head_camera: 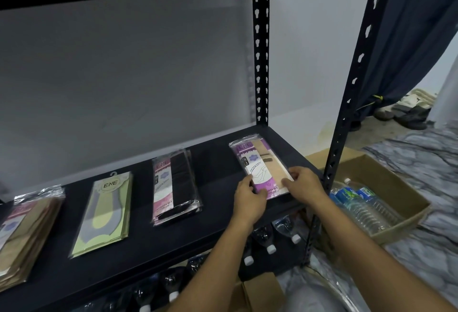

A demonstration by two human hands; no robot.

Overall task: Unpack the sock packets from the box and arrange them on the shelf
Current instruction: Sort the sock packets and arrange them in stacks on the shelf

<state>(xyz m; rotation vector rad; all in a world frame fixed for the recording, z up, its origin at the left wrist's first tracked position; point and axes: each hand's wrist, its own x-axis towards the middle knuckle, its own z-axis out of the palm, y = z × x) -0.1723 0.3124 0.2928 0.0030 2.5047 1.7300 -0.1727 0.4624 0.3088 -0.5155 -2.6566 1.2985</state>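
A purple-and-beige sock packet (260,163) lies flat at the right end of the black shelf (218,178). My left hand (249,199) holds its near left corner, thumb on top. My right hand (306,183) pinches its near right edge. Three more stacks lie to the left: a pink-and-black packet (174,185), a green ENE packet (105,212), and a beige stack (27,235) at the far left.
A black upright post (347,103) stands just right of my hands. Behind it a cardboard box (386,175) on the marble floor holds water bottles (364,202). More bottles (267,240) lie under the shelf. Another cardboard box (260,292) sits below, near my arms.
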